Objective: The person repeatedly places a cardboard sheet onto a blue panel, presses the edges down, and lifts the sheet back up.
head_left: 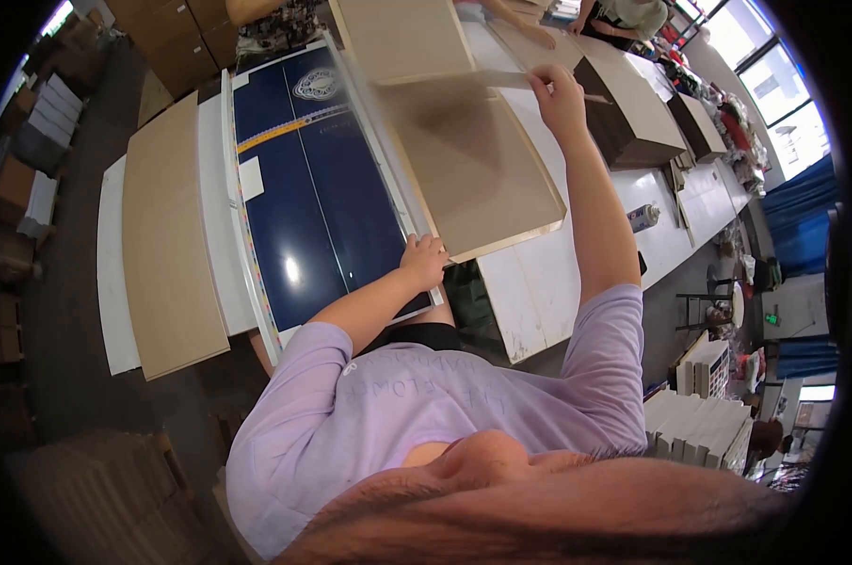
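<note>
My right hand is raised at the upper right, thumb and fingers pinched on a thin pale strip. The strip reaches leftward over the brown board and is smeared by motion. My left hand lies on the white right border of a glossy dark-blue printed sheet, near its front corner. Its fingers rest over the edge beside the brown board, which has a pale rim. A yellow band and a white ornament cross the far part of the blue sheet.
Left of the blue sheet lies a large tan board on white sheets. A dark-sided stack of boards and a spray can stand on the white table at right. Other people's arms show at the far side.
</note>
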The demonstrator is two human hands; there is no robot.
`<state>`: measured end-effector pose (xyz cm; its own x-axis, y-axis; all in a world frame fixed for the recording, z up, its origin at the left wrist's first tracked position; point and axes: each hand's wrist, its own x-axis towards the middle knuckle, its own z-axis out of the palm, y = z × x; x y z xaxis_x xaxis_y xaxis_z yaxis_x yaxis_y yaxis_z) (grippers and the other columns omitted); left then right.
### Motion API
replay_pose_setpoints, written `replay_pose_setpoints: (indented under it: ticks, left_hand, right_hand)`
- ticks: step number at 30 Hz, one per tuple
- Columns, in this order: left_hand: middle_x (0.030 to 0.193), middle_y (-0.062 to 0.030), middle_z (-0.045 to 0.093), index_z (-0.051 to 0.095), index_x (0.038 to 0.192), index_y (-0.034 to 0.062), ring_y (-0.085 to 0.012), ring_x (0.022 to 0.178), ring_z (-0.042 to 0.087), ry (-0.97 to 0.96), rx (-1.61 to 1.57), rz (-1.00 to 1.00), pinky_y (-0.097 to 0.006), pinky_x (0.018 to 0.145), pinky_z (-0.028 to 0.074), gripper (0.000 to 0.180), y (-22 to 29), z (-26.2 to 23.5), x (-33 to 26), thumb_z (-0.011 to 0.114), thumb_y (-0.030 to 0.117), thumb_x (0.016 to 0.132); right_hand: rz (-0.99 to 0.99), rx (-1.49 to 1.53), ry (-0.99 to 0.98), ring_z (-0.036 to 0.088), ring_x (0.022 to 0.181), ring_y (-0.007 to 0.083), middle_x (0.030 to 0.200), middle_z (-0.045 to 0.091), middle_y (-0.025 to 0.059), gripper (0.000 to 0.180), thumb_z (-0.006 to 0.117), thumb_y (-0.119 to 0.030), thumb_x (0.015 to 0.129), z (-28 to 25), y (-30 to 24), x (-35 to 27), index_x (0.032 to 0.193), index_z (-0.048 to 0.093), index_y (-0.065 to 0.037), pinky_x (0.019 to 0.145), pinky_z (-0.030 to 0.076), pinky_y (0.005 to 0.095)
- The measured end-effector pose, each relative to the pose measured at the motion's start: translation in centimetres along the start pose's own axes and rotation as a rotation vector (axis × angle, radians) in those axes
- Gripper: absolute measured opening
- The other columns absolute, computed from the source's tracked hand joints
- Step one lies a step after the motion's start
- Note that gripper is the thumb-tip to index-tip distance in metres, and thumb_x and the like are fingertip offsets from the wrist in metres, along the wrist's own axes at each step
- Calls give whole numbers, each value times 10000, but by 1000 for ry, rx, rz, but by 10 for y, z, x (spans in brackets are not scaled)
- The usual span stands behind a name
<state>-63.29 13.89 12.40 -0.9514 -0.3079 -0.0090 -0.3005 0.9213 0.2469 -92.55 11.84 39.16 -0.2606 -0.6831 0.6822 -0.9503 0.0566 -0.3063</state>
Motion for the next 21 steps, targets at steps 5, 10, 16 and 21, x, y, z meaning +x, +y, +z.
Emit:
replay_pose_setpoints:
  ticks: [5,10,16,21]
  left_hand:
    - [1377,-114,405,520,1322,197,-293,1312,326,-28,-44,12,-542,1059,237,623,2,-31,0,697,375,753]
    - [1424,-163,378,324,1445,114,-345,1277,426,313,-2383,-242,-545,1031,368,803,-4,-131,-4,570,585,842]
    - [1117,-171,626,486,1246,-46,-316,1020,631,317,-2413,-127,-433,892,520,529,-72,-184,-88,541,335,884]
    - [1098,-204,626,501,1200,-80,-323,989,647,424,-2344,-316,-442,872,536,466,-106,-165,-172,554,122,784]
  right_hand:
    - [-109,-11,161,609,801,229,820,638,51,74,671,-130,810,-30,-47,0,858,635,-87,783,426,371]
    - [-537,-272,-29,586,836,181,793,569,-10,63,616,-185,724,-33,-158,-64,778,590,-163,838,399,383]
    - [-683,7,-71,560,860,124,801,532,-39,116,590,-201,738,24,-244,-166,846,602,-161,854,399,342]
    - [-99,645,-92,541,1035,229,1187,523,104,391,700,-211,805,52,-248,-272,1142,544,-87,909,433,395]
